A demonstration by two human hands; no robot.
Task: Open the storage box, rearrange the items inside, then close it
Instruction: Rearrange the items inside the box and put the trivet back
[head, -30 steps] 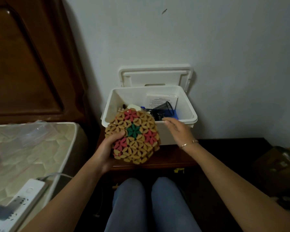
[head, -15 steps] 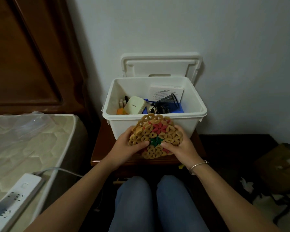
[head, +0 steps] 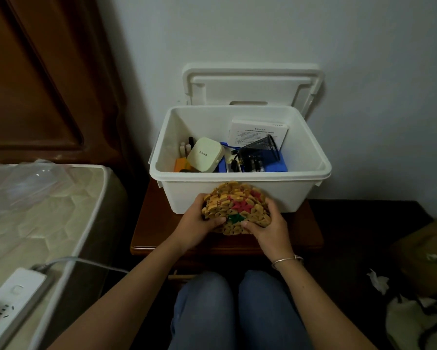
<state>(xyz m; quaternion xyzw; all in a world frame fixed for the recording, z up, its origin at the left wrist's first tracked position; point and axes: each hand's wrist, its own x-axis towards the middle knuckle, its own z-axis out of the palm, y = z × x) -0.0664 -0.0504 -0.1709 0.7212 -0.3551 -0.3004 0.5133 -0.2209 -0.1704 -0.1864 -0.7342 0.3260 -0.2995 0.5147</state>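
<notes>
White plastic storage box [head: 237, 198] sits open on the nightstand [head: 151, 223], lid [head: 250, 84] tipped back against the wall. Inside: cream rounded case [head: 205, 154] at left, black mesh pen cup [head: 261, 150] on its side over a blue tray [head: 278, 167], white printed carton [head: 259, 131] at back. Wooden-bead trivet [head: 235, 207] is bent, outside at the box front, gripped by left hand [head: 199, 224] and right hand [head: 269, 229].

wall [head: 288, 29] pale | headboard [head: 35, 72] dark wood | mattress [head: 35, 210] left | light dim
</notes>
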